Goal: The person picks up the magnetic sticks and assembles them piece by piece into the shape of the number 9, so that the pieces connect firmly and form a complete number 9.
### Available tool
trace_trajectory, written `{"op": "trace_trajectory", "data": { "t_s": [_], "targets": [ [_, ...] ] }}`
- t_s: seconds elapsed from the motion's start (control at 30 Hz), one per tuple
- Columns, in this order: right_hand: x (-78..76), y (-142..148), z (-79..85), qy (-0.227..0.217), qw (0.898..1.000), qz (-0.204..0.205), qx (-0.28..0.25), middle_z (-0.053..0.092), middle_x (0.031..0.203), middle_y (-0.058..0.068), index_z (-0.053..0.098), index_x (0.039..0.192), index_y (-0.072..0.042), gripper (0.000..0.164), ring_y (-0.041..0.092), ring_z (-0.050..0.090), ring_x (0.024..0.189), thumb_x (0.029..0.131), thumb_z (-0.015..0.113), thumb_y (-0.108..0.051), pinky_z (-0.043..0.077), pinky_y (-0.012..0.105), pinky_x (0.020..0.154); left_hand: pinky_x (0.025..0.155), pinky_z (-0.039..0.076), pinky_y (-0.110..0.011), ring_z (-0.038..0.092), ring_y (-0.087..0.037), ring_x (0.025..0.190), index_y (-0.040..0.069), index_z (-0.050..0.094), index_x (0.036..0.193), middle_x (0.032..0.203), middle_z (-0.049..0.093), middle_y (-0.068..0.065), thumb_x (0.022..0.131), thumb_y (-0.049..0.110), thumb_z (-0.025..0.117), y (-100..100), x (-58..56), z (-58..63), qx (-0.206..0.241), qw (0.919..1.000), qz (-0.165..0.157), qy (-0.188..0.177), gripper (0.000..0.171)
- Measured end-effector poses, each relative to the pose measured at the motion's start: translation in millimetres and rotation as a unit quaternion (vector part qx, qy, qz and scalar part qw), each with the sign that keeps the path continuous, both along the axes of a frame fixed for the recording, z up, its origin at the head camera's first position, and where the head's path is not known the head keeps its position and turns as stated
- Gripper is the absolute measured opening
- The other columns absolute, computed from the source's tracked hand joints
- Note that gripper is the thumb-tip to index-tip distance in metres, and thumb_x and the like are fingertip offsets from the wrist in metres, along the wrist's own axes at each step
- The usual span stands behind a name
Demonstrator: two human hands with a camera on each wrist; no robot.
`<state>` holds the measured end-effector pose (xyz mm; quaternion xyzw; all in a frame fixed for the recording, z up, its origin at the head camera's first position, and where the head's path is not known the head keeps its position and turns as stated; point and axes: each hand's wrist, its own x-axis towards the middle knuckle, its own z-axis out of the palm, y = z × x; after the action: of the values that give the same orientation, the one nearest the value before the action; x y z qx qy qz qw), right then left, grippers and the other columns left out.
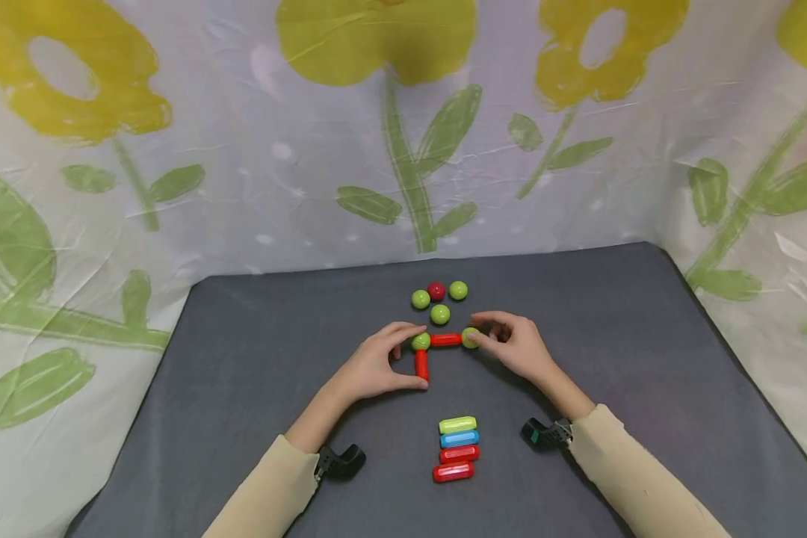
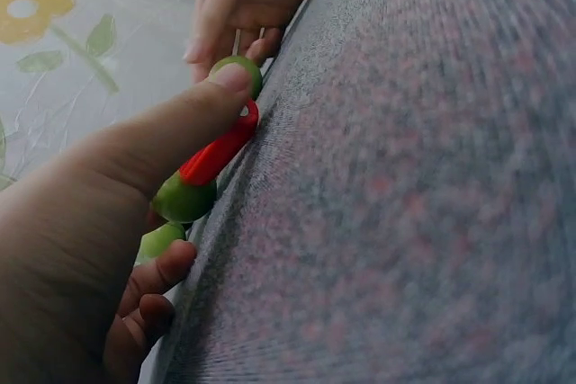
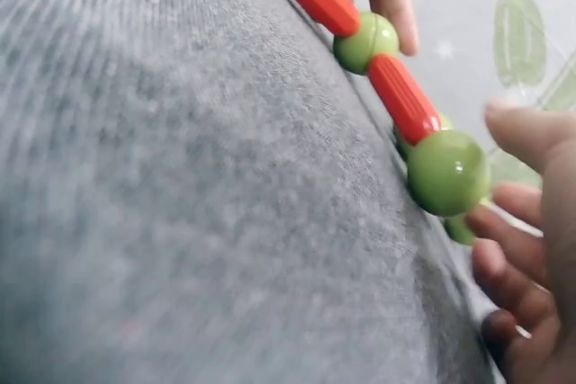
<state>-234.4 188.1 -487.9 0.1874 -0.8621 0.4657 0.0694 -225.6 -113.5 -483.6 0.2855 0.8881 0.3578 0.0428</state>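
Observation:
Two red rods and two green balls are joined in a corner shape on the dark cloth. One rod (image 1: 421,365) points toward the person from the corner ball (image 1: 421,341); the other rod (image 1: 446,340) runs right to the end ball (image 1: 471,338). My left hand (image 1: 376,365) holds the near rod lengthwise, thumb at its free end and index finger by the corner ball. Beside the end ball is my right hand (image 1: 513,345), its fingers loosely bent. In the right wrist view, the right thumb (image 3: 522,137) stands apart from that ball (image 3: 448,173).
Behind the shape lie a red ball (image 1: 436,291) and three loose green balls (image 1: 440,314). Nearer the person, a yellow-green rod (image 1: 458,424), a blue rod (image 1: 459,438) and two red rods (image 1: 453,471) form a column. A flower-printed curtain (image 1: 255,187) hangs behind the table (image 1: 242,418).

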Motion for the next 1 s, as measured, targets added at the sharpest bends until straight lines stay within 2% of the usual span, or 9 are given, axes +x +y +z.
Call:
{"op": "trace_trajectory", "data": {
  "t_s": [0.07,0.17,0.3,0.43,0.6,0.73,0.83,0.93,1.0],
  "targets": [
    [-2.9,-3,3.0,-0.003,1.0,-0.013,-0.011,0.069,0.081,0.002,0.078,0.124,-0.006,0.035,0.013,0.053,0.061,0.095,0.083,-0.023,0.041,0.027,0.056,0.074,0.047,-0.03,0.052,-0.012,0.088,0.024,0.056,0.157,0.147,0.056,0.005,0.081,0.045,0.094,-1,-0.5,-0.2,0.001,1.0,-0.004,0.002,0.088],
    [-9.1,-12,8.1,-0.014,1.0,-0.023,0.006,0.068,0.077,0.002,0.078,0.124,-0.007,0.036,0.015,0.053,0.062,0.095,0.084,-0.027,0.041,0.028,0.057,0.074,0.047,-0.03,0.053,-0.012,0.088,0.023,0.055,0.158,0.149,0.056,0.001,0.082,0.043,0.094,-2,-0.2,-0.9,0.004,0.9999,-0.01,0.002,0.087],
    [-21.3,-28,14.9,-0.036,0.998,-0.02,0.039,0.077,0.096,0.007,0.077,0.126,-0.006,0.042,0.017,0.056,0.069,0.093,0.085,-0.031,0.044,0.029,0.06,0.075,0.047,-0.03,0.053,-0.012,0.088,0.021,0.054,0.158,0.151,0.055,0.0,0.084,0.04,0.093,-4,-0.2,-2.2,0.008,0.9999,-0.011,-0.003,0.086],
    [-31.9,-41,19.0,-0.054,0.997,-0.018,0.06,0.078,0.117,0.013,0.075,0.129,-0.003,0.047,0.017,0.057,0.072,0.093,0.085,-0.032,0.045,0.03,0.06,0.077,0.048,-0.03,0.053,-0.012,0.09,0.02,0.052,0.159,0.153,0.054,-0.001,0.085,0.038,0.092,-4,-0.7,-2.7,0.009,0.9999,-0.014,0.0,0.086],
    [-36.9,-52,18.9,-0.061,0.995,-0.023,0.079,0.077,0.117,0.016,0.075,0.128,-0.001,0.047,0.016,0.057,0.068,0.093,0.085,-0.03,0.045,0.03,0.059,0.077,0.048,-0.03,0.053,-0.013,0.09,0.019,0.052,0.16,0.153,0.054,-0.002,0.086,0.036,0.092,-4,1.1,-1.8,0.017,0.9997,-0.019,0.001,0.086],
    [-36.3,-57,19.3,-0.065,0.993,-0.032,0.09,0.077,0.115,0.016,0.075,0.128,-0.002,0.045,0.018,0.059,0.069,0.093,0.085,-0.029,0.046,0.03,0.059,0.078,0.048,-0.029,0.053,-0.012,0.09,0.02,0.052,0.16,0.154,0.054,-0.001,0.086,0.036,0.092,-3,2.0,-1.6,0.017,0.9997,-0.02,0.0,0.086],
    [-31.6,-56,22.8,-0.054,0.994,-0.041,0.088,0.077,0.114,0.015,0.075,0.128,-0.003,0.044,0.021,0.063,0.077,0.094,0.084,-0.029,0.049,0.031,0.064,0.078,0.048,-0.029,0.053,-0.012,0.09,0.02,0.051,0.16,0.153,0.054,-0.001,0.086,0.037,0.091,-3,2.1,-1.2,0.017,0.9997,-0.019,-0.001,0.085],
    [-19.3,-54,31.1,-0.028,0.997,-0.043,0.066,0.077,0.112,0.013,0.076,0.127,-0.005,0.043,0.026,0.065,0.088,0.093,0.085,-0.029,0.05,0.034,0.069,0.077,0.048,-0.029,0.053,-0.013,0.091,0.019,0.051,0.16,0.153,0.054,-0.001,0.087,0.037,0.09,-4,1.9,-0.5,0.018,0.9997,-0.018,-0.002,0.084],
    [-8.2,-52,36.2,-0.006,0.998,-0.032,0.048,0.077,0.11,0.009,0.077,0.126,-0.008,0.04,0.027,0.065,0.091,0.092,0.086,-0.028,0.049,0.035,0.067,0.078,0.049,-0.03,0.054,-0.013,0.092,0.018,0.051,0.16,0.152,0.055,-0.002,0.088,0.038,0.089,-5,1.5,-0.2,0.02,0.9996,-0.019,-0.003,0.084]
  ]
}}
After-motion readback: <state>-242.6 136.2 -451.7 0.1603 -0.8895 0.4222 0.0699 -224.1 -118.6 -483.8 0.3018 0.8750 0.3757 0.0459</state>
